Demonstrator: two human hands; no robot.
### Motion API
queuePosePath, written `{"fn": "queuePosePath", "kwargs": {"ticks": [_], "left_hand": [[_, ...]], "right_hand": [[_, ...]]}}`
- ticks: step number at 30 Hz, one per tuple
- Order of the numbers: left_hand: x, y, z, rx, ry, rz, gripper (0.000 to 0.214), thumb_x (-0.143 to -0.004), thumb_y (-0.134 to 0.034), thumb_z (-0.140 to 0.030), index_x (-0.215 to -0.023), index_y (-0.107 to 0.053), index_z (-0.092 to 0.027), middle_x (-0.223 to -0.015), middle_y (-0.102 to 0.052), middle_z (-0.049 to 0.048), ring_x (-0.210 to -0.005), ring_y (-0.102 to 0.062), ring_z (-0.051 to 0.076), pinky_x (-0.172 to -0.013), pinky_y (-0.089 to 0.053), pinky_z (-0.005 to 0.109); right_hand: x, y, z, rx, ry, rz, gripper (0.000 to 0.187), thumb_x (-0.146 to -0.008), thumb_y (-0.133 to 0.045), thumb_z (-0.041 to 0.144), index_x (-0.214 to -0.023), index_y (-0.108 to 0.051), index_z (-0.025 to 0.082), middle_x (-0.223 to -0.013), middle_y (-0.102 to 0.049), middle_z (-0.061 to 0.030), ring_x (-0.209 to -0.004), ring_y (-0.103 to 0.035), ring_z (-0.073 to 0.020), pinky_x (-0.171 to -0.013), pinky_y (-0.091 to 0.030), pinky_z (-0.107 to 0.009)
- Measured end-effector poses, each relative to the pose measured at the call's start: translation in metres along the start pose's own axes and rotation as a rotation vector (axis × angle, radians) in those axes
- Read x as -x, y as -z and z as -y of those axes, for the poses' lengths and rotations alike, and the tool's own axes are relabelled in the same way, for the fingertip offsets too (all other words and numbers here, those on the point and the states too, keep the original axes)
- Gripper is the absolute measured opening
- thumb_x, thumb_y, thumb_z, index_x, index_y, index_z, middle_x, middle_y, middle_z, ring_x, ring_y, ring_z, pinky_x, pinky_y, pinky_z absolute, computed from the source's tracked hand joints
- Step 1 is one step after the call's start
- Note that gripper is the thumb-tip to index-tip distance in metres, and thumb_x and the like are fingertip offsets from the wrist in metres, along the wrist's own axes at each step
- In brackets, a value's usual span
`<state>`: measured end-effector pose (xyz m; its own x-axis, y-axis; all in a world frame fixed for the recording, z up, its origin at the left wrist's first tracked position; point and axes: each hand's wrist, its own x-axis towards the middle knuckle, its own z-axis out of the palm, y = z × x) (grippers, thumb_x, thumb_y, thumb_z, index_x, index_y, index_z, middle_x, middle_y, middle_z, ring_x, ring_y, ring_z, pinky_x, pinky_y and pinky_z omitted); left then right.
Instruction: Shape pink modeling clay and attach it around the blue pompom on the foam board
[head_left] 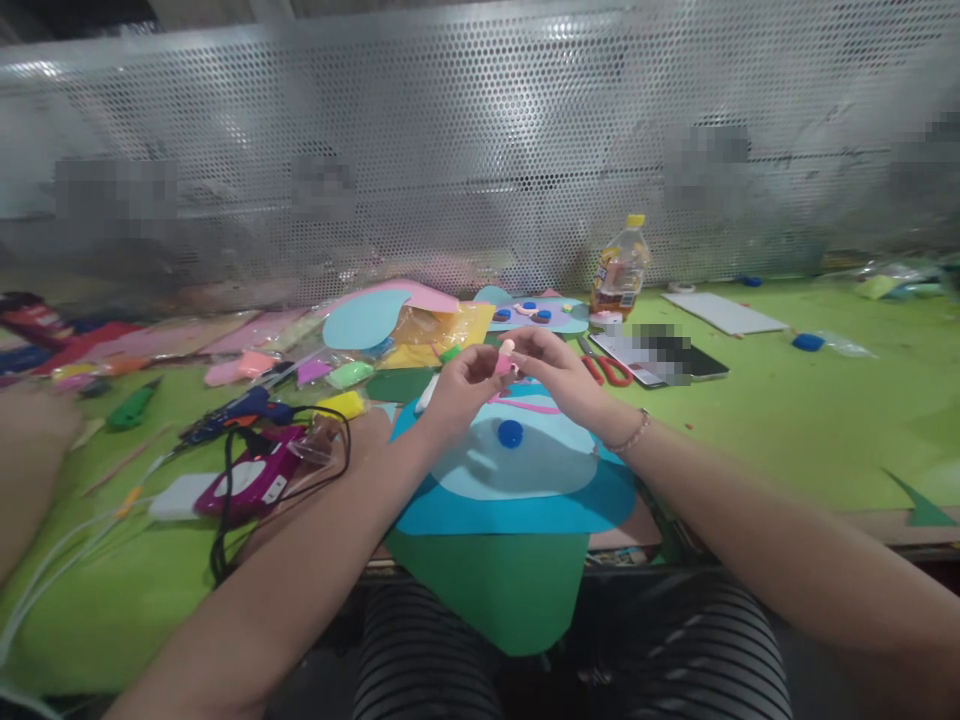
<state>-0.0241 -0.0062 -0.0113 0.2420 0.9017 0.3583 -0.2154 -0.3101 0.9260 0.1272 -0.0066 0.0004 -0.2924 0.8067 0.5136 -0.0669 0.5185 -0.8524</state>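
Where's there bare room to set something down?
Most room is on the right: bare green table between the blue lump and the green paper scrap. A smaller patch sits front left, between the white cables and black cord. Behind, it's crowded: glue gun, purple power strip.

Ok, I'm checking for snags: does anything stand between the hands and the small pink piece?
Nothing visible does: the left hand and right hand meet at the small pink piece, above the light-blue paper.
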Motion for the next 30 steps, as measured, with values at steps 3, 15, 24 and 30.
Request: {"fn": "queuePosePath", "kwargs": {"ticks": [3,15,24,30], "left_hand": [[0.001,0.001,-0.001,-0.068,-0.037,-0.034,0.029,-0.060,-0.078,-0.030,-0.079,-0.061,-0.016,-0.075,-0.059,-0.0014,-0.066,-0.054,0.009,-0.062,-0.047,0.023],[0.006,-0.005,-0.011,-0.162,-0.073,-0.067,0.024,-0.065,-0.074,-0.033,-0.080,-0.065,-0.016,-0.078,-0.065,0.0023,-0.072,-0.058,0.012,-0.065,-0.047,0.024],[0.007,-0.004,-0.010,-0.185,-0.068,-0.088,0.024,-0.064,-0.075,-0.033,-0.079,-0.065,-0.017,-0.078,-0.064,0.0011,-0.072,-0.058,0.012,-0.066,-0.046,0.025],[0.006,-0.004,-0.010,-0.168,-0.082,-0.066,0.022,-0.067,-0.072,-0.033,-0.078,-0.064,-0.017,-0.071,-0.061,-0.0007,-0.059,-0.052,0.008,-0.058,-0.043,0.023]], "right_hand": [[0.000,0.000,0.002,-0.013,-0.001,-0.007,0.019,-0.080,-0.057,0.030,-0.094,-0.056,0.018,-0.082,-0.058,-0.0005,-0.072,-0.057,-0.0114,-0.065,-0.051,-0.028],[0.002,0.005,0.004,0.163,0.067,-0.053,0.020,-0.081,-0.058,0.034,-0.092,-0.062,0.018,-0.079,-0.061,-0.0012,-0.069,-0.058,-0.0122,-0.063,-0.051,-0.029],[0.000,0.004,0.005,0.155,0.047,-0.089,0.018,-0.079,-0.061,0.033,-0.087,-0.065,0.018,-0.076,-0.065,-0.0023,-0.069,-0.062,-0.0142,-0.067,-0.052,-0.032],[0.001,0.005,0.004,0.188,0.045,-0.098,0.019,-0.079,-0.060,0.032,-0.090,-0.066,0.019,-0.075,-0.065,-0.0021,-0.068,-0.062,-0.0145,-0.066,-0.054,-0.032]]}}
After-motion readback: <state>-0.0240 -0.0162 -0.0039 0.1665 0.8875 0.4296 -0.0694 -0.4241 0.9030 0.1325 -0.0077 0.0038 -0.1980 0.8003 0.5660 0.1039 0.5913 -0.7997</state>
